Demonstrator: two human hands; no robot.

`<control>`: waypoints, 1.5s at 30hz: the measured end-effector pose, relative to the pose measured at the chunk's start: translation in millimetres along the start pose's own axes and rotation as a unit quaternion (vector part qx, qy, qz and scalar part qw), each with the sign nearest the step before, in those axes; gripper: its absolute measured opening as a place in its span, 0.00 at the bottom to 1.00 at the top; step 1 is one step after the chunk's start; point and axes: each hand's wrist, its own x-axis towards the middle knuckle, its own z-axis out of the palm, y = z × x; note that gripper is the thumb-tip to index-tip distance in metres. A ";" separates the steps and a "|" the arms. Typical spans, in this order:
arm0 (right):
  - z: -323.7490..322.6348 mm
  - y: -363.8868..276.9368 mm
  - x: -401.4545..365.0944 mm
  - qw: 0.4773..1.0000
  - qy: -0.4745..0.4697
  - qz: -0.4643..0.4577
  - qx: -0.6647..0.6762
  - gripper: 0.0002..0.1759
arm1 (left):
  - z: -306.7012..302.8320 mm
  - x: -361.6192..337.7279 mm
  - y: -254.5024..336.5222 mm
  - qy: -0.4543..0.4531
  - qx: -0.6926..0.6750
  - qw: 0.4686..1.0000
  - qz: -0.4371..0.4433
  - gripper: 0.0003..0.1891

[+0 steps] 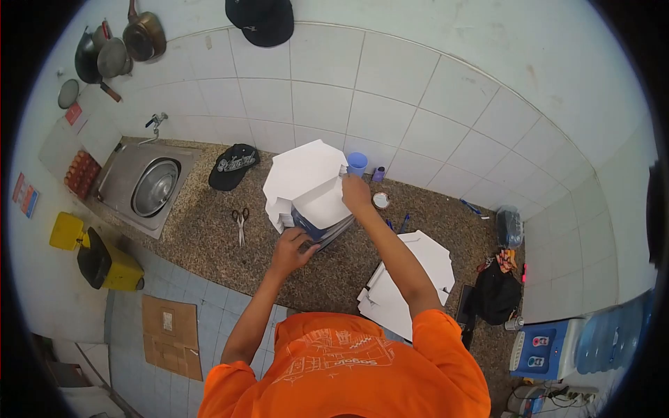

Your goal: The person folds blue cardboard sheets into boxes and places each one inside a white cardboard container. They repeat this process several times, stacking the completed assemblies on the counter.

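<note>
Folded white paper (306, 177) at frame centre on tabletop (209, 230): right hand (357, 194) fingers pinched on upper edge, arm extended; left hand (293, 249) fingers curled, gripping lower edge.

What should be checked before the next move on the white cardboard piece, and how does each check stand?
1. Left hand grips the lower edge of the white cardboard piece: ok.
2. Right hand holds its upper flap: ok.
3. Scissors lie apart from both hands: ok.
4. Blue cup has room behind the flap: not ok, it stands very close.
5. Spare white sheets lie on the counter beside the right arm: ok.
6. Folds line up squarely: cannot tell.
</note>
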 end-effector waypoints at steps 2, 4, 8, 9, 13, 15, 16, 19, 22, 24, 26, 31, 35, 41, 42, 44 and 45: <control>7.8 13.3 -0.6 0.998 -0.040 0.039 0.016 0.18 | -9.6 5.5 8.7 0.024 0.007 0.997 0.074 0.11; -1.1 8.5 -0.2 0.996 -0.055 0.060 0.021 0.19 | -9.9 8.5 5.1 0.029 0.021 0.996 0.079 0.11; -14.1 6.6 -5.8 0.993 -0.033 0.089 0.066 0.28 | -8.6 11.1 0.0 0.020 0.029 0.997 0.063 0.09; -26.4 1.8 -12.4 0.993 -0.035 0.090 0.067 0.28 | -9.6 10.1 -0.2 0.018 0.030 0.998 0.061 0.09; -62.2 -36.5 -52.0 0.956 0.098 -0.197 0.196 0.32 | -7.7 11.2 -7.8 -0.001 0.056 0.997 0.053 0.09; -80.6 -60.8 -89.3 0.929 -0.182 -0.187 0.261 0.23 | -2.7 7.2 -7.6 0.007 0.051 0.997 0.050 0.10; -69.7 -65.4 -103.5 0.928 -0.186 -0.189 0.261 0.23 | -1.3 5.0 -3.5 0.025 0.082 0.995 0.049 0.12; -48.8 -73.6 -122.9 0.958 -0.131 -0.182 0.181 0.19 | -8.1 -0.3 4.9 0.053 0.121 0.991 0.022 0.14; -53.6 -78.3 -123.9 0.961 -0.129 -0.189 0.157 0.16 | -17.9 3.4 5.2 0.066 0.147 0.987 -0.019 0.21; -59.9 -82.1 -111.8 0.961 -0.187 -0.168 0.115 0.15 | -21.2 3.9 -2.9 0.066 0.167 0.983 -0.030 0.26; -54.1 -105.3 -99.9 0.980 -0.127 -0.121 0.093 0.16 | -9.0 2.0 -24.7 0.043 0.122 0.991 -0.019 0.34; -14.1 -136.8 -72.6 0.996 -0.054 -0.024 0.070 0.16 | 1.0 -6.0 -26.9 0.012 0.078 0.992 -0.102 0.39; -4.3 -137.7 -71.1 0.993 -0.084 -0.031 0.075 0.13 | -3.8 -1.2 -13.3 0.009 0.092 0.980 -0.176 0.44; 12.4 -142.7 -82.3 0.992 -0.089 -0.040 0.080 0.14 | 9.4 -6.4 -18.2 0.065 0.020 0.988 -0.140 0.44; 9.7 -142.7 -81.8 0.992 -0.078 -0.033 0.090 0.15 | 12.5 -7.9 -21.4 0.063 0.019 0.988 -0.136 0.44; 1.3 -136.0 -77.9 0.992 -0.078 -0.021 0.099 0.16 | 18.1 -12.0 -26.4 0.080 -0.010 0.991 -0.109 0.44; -4.3 -131.8 -75.8 0.991 -0.080 -0.010 0.111 0.17 | 15.9 -12.3 -20.5 0.076 -0.009 0.992 -0.104 0.44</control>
